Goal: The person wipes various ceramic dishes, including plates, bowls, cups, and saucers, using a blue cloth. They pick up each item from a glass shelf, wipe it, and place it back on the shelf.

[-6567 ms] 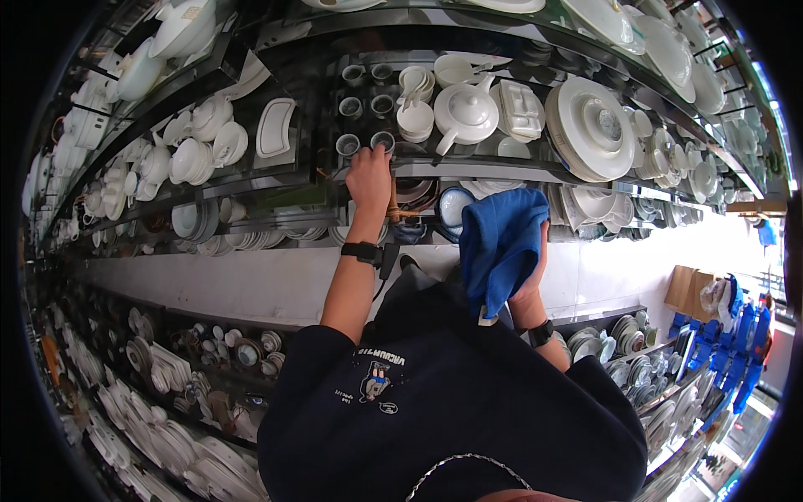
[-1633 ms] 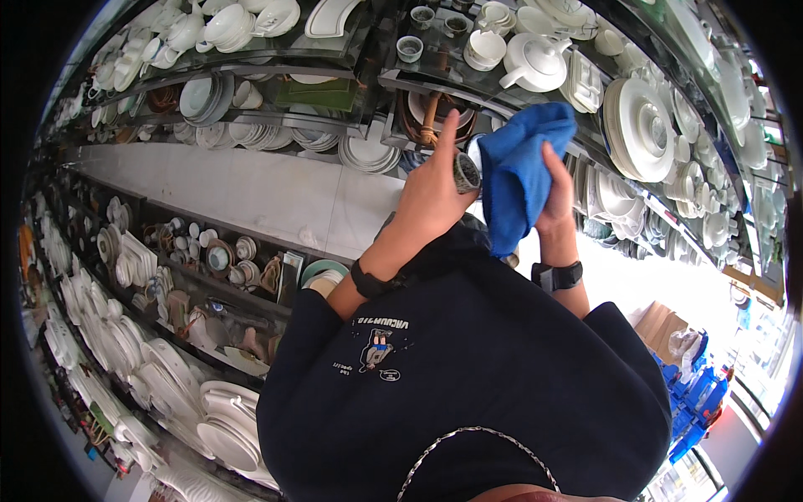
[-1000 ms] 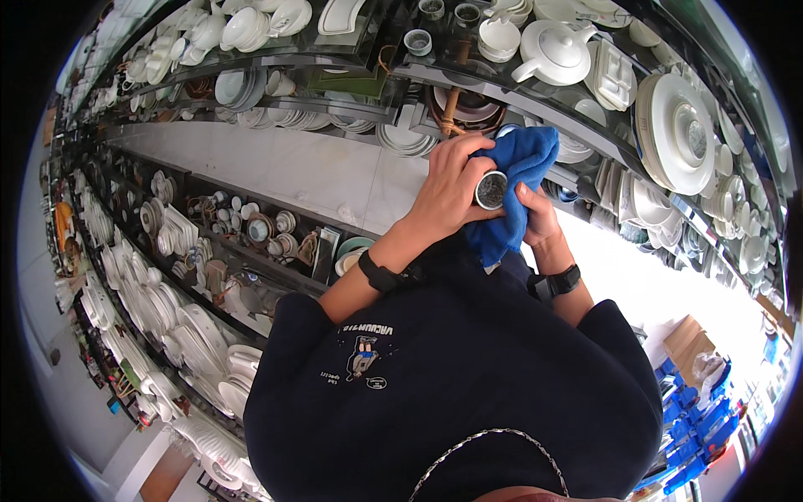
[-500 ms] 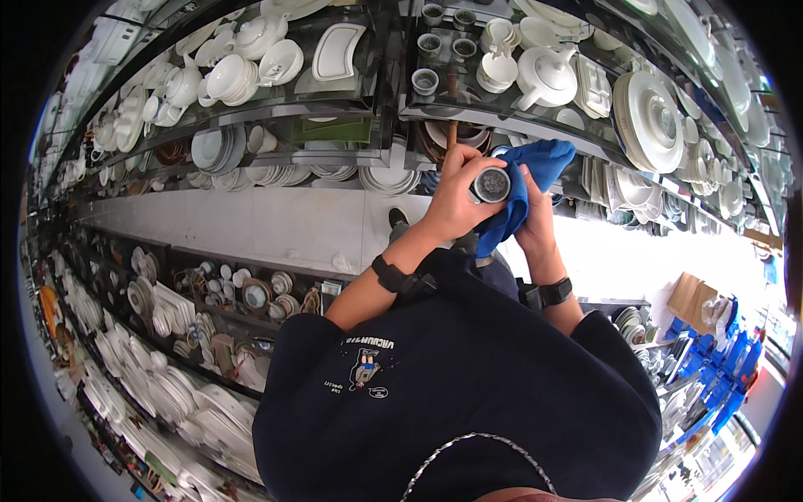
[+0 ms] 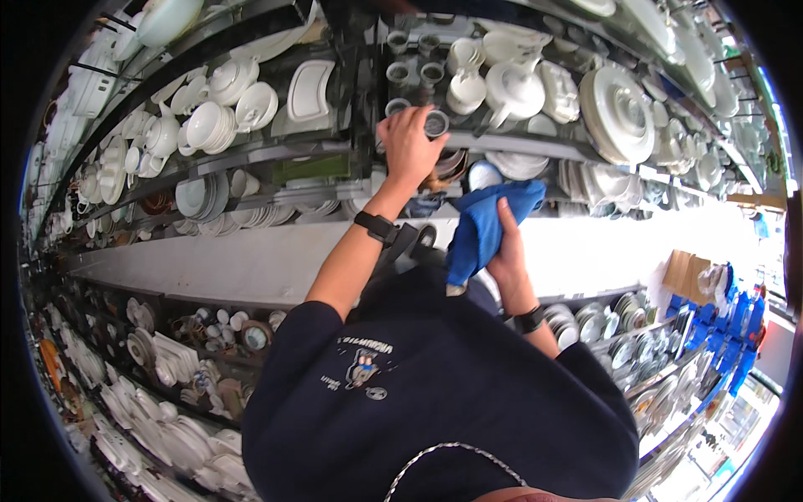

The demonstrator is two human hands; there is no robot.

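My left hand [image 5: 408, 146] is raised to a shelf [image 5: 519, 144] and grips a small grey cup [image 5: 436, 124] by its side, its open mouth facing me. The cup is level with several like cups [image 5: 398, 74] in rows on that shelf. My right hand [image 5: 507, 244] is lower, near my chest, and clutches a bunched blue cloth [image 5: 481, 226]. A black band sits on each wrist.
Shelves of white crockery fill the wall: a teapot [image 5: 512, 87] and jugs right of the cups, stacked plates [image 5: 619, 113] further right, bowls and cups [image 5: 209, 125] to the left. A white counter [image 5: 217, 263] runs below. Blue items [image 5: 736, 318] stand at the far right.
The cup was held against the blue cloth in front of me. My left hand has lifted it up to the shelf, and the cloth has dropped away with my right hand.
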